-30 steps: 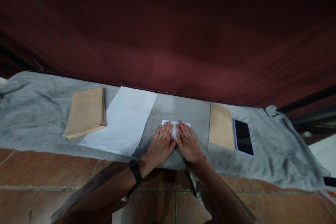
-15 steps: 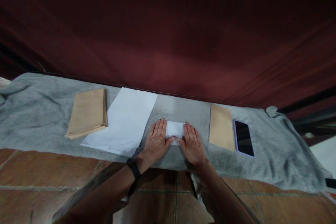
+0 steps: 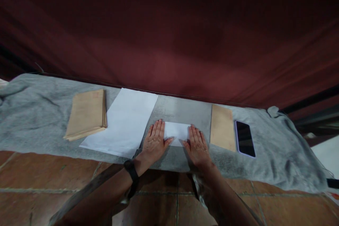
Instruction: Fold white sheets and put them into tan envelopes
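A small folded sheet of white paper (image 3: 177,131) lies flat on the grey cloth in front of me. My left hand (image 3: 155,140) rests palm down on its left end, fingers stretched forward and thumb on the paper. On the right end lies my right hand (image 3: 197,144), also flat, its thumb pointing inward. The ends of the paper are hidden under both hands. Left of my left hand is a stack of large white paper (image 3: 129,116). A single brown envelope (image 3: 222,127) lies to the right of my right hand.
A pile of brown envelopes (image 3: 86,111) overlaps the white paper's left side. Beyond the single envelope lies a phone (image 3: 245,137) with a dark screen. Grey cloth (image 3: 280,155) covers the narrow surface, and a dark red curtain-like backdrop (image 3: 164,60) rises behind it.
My hands have slid apart along the folded paper, the left one leftward and the right one slightly rightward. More of the paper's middle shows between them.
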A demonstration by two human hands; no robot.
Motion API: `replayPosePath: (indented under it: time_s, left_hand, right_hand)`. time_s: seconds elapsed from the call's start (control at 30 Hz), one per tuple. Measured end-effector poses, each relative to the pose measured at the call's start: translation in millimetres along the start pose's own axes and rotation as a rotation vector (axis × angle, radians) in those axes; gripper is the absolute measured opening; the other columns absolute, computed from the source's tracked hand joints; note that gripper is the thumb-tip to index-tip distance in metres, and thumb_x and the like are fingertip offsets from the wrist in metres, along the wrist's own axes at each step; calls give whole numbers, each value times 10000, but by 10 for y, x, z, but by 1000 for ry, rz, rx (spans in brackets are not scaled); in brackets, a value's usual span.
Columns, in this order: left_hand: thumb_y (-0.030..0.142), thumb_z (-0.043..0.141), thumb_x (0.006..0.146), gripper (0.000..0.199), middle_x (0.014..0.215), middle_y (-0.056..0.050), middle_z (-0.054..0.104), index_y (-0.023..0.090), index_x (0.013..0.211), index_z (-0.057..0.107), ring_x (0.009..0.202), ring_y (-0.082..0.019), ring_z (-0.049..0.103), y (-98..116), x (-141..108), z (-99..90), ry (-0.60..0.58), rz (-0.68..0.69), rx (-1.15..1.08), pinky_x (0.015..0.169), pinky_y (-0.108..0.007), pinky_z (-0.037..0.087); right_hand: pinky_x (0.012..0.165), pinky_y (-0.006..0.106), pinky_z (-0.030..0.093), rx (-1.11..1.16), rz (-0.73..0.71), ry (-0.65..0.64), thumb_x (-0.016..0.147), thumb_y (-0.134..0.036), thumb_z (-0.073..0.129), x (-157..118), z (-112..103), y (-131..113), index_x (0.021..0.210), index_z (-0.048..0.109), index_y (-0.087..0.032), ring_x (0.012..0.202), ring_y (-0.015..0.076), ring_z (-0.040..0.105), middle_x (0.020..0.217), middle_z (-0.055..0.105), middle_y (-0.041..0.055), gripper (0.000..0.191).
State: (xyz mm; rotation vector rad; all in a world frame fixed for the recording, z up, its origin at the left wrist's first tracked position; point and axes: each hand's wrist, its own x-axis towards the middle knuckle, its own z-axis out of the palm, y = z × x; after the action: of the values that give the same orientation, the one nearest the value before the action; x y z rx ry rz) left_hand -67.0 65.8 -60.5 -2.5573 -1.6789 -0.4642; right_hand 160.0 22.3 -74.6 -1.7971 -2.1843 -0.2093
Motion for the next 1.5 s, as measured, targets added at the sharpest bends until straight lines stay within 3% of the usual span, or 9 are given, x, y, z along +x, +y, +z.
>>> replayPosePath:
  time_s: [0.17, 0.33, 0.53, 0.63, 0.93, 1.2, 1.37, 1.5]
  left_hand:
    - [589, 317, 1024, 791, 1597, -260, 388, 12, 1565, 319, 1490, -356, 391, -45, -13, -20, 14, -12, -12, 1215, -552, 320]
    - [471, 343, 1041, 709, 1621, -251, 350, 13, 1579, 280, 1525, -345, 324, 35, 17, -123, 38, -26, -25, 1238, -551, 290]
    - [212, 345, 1004, 634, 1644, -201, 339, 20, 1598, 231, 1548, -285, 277, 447, -34, -84, -49, 192, -61, 1260, -484, 274]
    - [129, 351, 964, 693, 1651, -198, 325, 41, 1622, 150, 1548, -290, 275, 532, -75, -18, -61, 249, -55, 1254, -499, 272]
    - [148, 325, 984, 665, 1656, -174, 325, 63, 1625, 170, 1556, -267, 253, 424, -45, 149, -81, 242, -44, 1265, -493, 256]
    - [272, 335, 1027, 608, 1628, -199, 366, 39, 1587, 290, 1543, -279, 292, 248, 36, 69, -40, 159, -52, 1262, -488, 264]
    - [405, 349, 1040, 642, 1612, -205, 392, 46, 1573, 331, 1530, -298, 324, 168, 85, 12, -22, 70, -31, 1249, -499, 283]
    - [463, 346, 1035, 666, 1604, -201, 409, 58, 1563, 362, 1514, -313, 357, 127, 96, -5, -20, 39, -12, 1241, -514, 294]
  right_hand:
    - [1226, 515, 302, 54, 3, -37, 1068, -455, 374, -43, -5, 96, 1627, 228, -90, 1494, 323, 377, 1631, 373, 185, 683]
    - [1204, 535, 360, 135, 63, -13, 1082, -440, 312, -5, -54, 123, 1651, 98, -126, 1519, 308, 343, 1652, 332, 185, 684]
    - [1238, 503, 338, 288, -28, -77, 1089, -445, 269, 102, -108, -221, 1652, 64, -141, 1558, 267, 259, 1688, 255, 151, 672]
    - [1258, 479, 311, 319, -62, -136, 1087, -471, 272, 116, -107, -383, 1652, 87, -150, 1566, 238, 237, 1692, 255, 128, 675]
    - [1266, 484, 273, 241, 3, -144, 1088, -481, 238, 171, -34, -370, 1616, 262, -89, 1559, 257, 256, 1664, 309, 163, 658]
    - [1238, 515, 291, 157, -9, -47, 1081, -455, 315, 165, 60, -231, 1622, 240, -92, 1536, 287, 308, 1649, 336, 186, 656]
    - [1232, 508, 289, 103, 14, -40, 1079, -470, 320, 185, 42, -100, 1584, 324, -52, 1515, 305, 345, 1631, 364, 204, 656]
    - [1223, 513, 305, 107, 7, -45, 1073, -425, 352, 230, 19, 36, 1599, 308, -94, 1511, 286, 351, 1632, 376, 180, 623]
